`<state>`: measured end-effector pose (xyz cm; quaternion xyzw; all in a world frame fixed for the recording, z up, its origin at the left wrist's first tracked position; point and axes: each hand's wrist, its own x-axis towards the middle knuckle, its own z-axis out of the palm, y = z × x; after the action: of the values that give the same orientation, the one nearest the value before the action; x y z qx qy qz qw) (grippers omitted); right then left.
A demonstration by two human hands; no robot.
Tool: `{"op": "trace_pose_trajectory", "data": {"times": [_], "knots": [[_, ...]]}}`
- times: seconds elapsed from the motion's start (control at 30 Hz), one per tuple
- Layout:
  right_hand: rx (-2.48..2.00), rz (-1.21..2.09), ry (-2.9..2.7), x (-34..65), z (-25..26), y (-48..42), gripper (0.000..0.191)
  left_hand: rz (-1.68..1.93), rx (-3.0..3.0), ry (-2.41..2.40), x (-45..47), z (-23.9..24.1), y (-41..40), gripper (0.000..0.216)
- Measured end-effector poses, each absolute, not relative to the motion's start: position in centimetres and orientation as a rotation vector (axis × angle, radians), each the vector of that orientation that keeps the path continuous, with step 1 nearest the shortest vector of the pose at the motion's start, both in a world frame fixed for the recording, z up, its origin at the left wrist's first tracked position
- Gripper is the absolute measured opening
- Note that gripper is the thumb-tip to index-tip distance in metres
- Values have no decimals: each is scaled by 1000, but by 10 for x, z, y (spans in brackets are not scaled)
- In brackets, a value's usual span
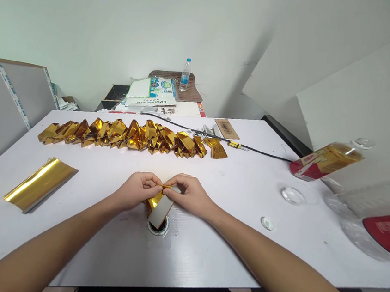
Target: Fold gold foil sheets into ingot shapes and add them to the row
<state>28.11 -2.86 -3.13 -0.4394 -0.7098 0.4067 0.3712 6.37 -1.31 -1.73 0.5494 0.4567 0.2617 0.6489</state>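
Observation:
Between my two hands is a sheet of gold foil paper (160, 211), partly folded, with its pale back showing and its lower end hanging over a round hole (161, 230) in the table. My left hand (140, 190) pinches its upper left edge, thumb against fingers. Close beside it, my right hand (190, 193) pinches the upper right part, the thumbs almost touching. Beyond my hands runs a long row of folded gold paper pieces (119, 133). A stack of flat gold foil sheets (42, 183) lies to the left.
A black cable (264, 152) crosses the table behind the row. On the right are a tilted bottle of yellow liquid (329, 160), a large clear plastic bottle (376, 216), a clear round lid (293, 195) and a white cap (267, 223). A water bottle (185, 76) stands at the back.

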Motion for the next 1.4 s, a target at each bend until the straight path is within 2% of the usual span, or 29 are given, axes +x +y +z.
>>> {"op": "trace_pose_trajectory", "data": {"times": [0.2, 0.67, 1.03, 1.4], "knots": [[-1199, 1058, -1880, 280, -26, -29, 19, 598, 1307, 1064, 62, -19, -12, 39], [-1219, 1053, -1865, 279, -24, -29, 17, 572, 1347, 1035, 61, -18, -9, 56], [-1192, 1029, -1919, 280, -26, -29, 11, 576, 1338, 1058, 62, -17, -11, 48], [-1130, 1065, -2001, 285, -28, -27, 20, 579, 1388, 1047, 61, -21, -12, 42]]}}
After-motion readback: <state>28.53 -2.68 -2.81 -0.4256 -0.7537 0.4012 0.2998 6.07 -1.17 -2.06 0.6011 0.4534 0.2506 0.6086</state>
